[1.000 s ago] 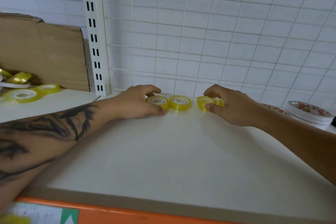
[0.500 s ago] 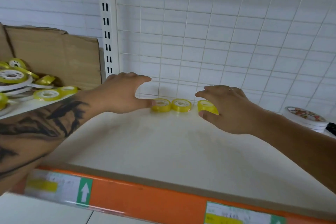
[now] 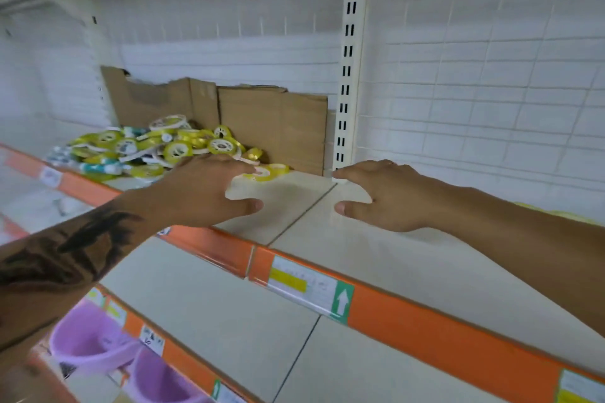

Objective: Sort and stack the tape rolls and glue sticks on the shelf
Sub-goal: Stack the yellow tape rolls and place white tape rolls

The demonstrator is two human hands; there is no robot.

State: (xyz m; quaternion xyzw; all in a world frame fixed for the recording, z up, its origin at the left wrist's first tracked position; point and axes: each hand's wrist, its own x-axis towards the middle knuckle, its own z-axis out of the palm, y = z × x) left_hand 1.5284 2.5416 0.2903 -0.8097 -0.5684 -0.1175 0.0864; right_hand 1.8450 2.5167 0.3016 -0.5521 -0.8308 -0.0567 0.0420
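A heap of yellow tape rolls [image 3: 170, 145] mixed with teal glue sticks [image 3: 95, 168] lies on the cream shelf [image 3: 376, 255], left of the slotted upright. Two loose yellow rolls [image 3: 266, 172] lie at the heap's right edge. My left hand [image 3: 209, 191] hovers just in front of these rolls, fingers spread and holding nothing. My right hand [image 3: 376, 195] hovers over the shelf right of the board seam, fingers spread, also holding nothing. Blur hides whether either hand touches the shelf. The small yellow rolls placed earlier are out of view.
Brown cardboard pieces [image 3: 271, 127] lean on the wire-grid back wall behind the heap. A slotted upright post [image 3: 348, 69] divides the two bays. An orange price rail [image 3: 425, 321] runs along the shelf front. Purple plastic tubs [image 3: 95, 343] sit on a lower shelf.
Both hands have left the row of small yellow rolls and moved left with my view. The heap on the left bay has come fully into sight.
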